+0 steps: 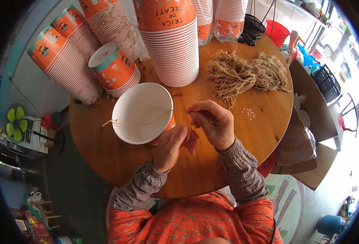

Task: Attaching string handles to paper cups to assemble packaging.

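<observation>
A white-lined paper bucket [127, 118] with an orange outside lies tilted on the round table, its mouth facing me. A thin tan string [160, 117] runs across its mouth; one knotted end sticks out past the left rim. My right hand [215, 124], right of the bucket, pinches the string between thumb and fingertips. Beside the bucket's right wall, my left hand [170, 147] is closed around a lower stretch of the string, which passes between thumb and fingers. The bucket's right side is partly hidden behind my left hand.
A tall stack of paper buckets [170, 53] stands behind the bucket, with more stacks [71, 69] at the far left. Bundles of tan strings [232, 75] and small pale beads [248, 113] lie on the wooden table [236, 162] at right. Cardboard boxes [316, 110] stand beyond its right edge.
</observation>
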A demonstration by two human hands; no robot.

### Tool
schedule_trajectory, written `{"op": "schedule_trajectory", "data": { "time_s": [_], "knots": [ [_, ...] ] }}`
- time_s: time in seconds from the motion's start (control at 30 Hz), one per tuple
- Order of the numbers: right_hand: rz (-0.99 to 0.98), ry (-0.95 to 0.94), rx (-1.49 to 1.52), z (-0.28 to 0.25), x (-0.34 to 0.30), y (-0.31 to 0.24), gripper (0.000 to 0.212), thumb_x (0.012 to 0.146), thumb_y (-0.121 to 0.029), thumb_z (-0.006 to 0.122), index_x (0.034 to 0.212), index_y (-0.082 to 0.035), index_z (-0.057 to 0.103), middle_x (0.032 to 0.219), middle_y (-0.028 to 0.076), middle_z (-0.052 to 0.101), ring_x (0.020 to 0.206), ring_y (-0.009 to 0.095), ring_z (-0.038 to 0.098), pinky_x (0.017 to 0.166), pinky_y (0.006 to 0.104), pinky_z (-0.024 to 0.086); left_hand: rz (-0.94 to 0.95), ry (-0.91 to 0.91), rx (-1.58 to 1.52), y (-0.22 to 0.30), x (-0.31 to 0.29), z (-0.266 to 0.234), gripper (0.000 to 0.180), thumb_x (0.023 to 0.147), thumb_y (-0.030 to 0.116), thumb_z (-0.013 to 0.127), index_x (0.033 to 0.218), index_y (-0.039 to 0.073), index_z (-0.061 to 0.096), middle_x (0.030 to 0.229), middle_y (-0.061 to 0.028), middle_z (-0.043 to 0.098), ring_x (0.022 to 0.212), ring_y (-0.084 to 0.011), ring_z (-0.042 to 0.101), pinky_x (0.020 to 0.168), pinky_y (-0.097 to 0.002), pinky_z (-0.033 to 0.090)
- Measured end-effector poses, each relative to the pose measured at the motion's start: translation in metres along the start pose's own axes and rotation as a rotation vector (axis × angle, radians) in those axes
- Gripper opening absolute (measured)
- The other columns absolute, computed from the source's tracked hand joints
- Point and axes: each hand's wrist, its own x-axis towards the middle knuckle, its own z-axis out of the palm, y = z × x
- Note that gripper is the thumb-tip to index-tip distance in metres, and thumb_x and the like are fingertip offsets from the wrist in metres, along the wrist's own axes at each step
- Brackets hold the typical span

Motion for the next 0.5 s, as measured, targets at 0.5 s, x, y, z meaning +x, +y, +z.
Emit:
{"op": "schedule_trajectory", "data": {
  "time_s": [0.5],
  "knots": [
    [0.408,-0.225,0.022,0.009,0.003,-0.010,0.018,0.098,-0.011,0.050,0.107,0.002,0.058,0.089,0.006,0.063,0.061,0.011,0.061,0.052,0.0215,0.049,0.252,0.192,0.499,0.001,-0.002,-0.016,0.022,0.095,0.018,0.058,0.085,-0.002,0.059,0.064,-0.0011,0.056,0.051,-0.0058,0.050,0.046,-0.0207,0.039]
  ]
}}
